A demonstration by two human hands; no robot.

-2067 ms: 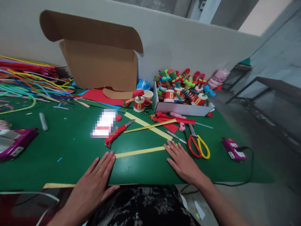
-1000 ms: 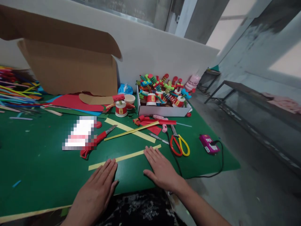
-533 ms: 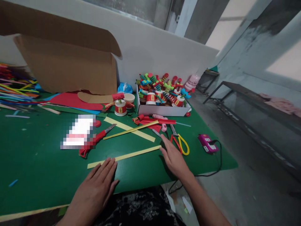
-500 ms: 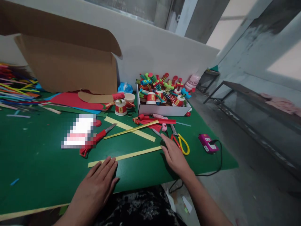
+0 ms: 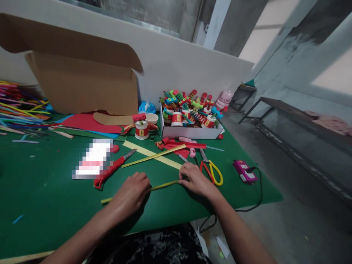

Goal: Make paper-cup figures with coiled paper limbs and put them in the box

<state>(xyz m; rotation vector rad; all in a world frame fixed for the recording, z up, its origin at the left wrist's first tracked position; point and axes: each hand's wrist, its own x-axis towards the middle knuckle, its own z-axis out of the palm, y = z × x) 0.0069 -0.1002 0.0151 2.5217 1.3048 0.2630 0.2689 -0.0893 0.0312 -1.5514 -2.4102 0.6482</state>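
A narrow yellow paper strip [image 5: 165, 185] runs between my two hands above the front of the green table. My left hand [image 5: 134, 190] has its fingers curled round the strip, and the strip's left end sticks out beyond the wrist. The right end is pinched between the thumb and fingers of my right hand [image 5: 194, 179]. Just beyond them, a folded yellow strip [image 5: 137, 161] lies across a wider pale yellow strip [image 5: 167, 160]. Scissors with red and yellow handles [image 5: 216, 173] lie beside my right hand. Red-handled scissors [image 5: 111, 170] lie beyond my left hand.
A white box [image 5: 192, 132] holds several colourful paper-cup figures. One cup figure [image 5: 142, 130] stands left of it. A purple device [image 5: 244, 171] with a black cable sits at the right. Cardboard [image 5: 88, 88] leans behind, and colourful strips [image 5: 22, 106] pile up at the far left.
Both hands have closed on the strip, which lay flat under my left palm before. It now looks narrower and turned or folded. My left hand has moved right and away from me.
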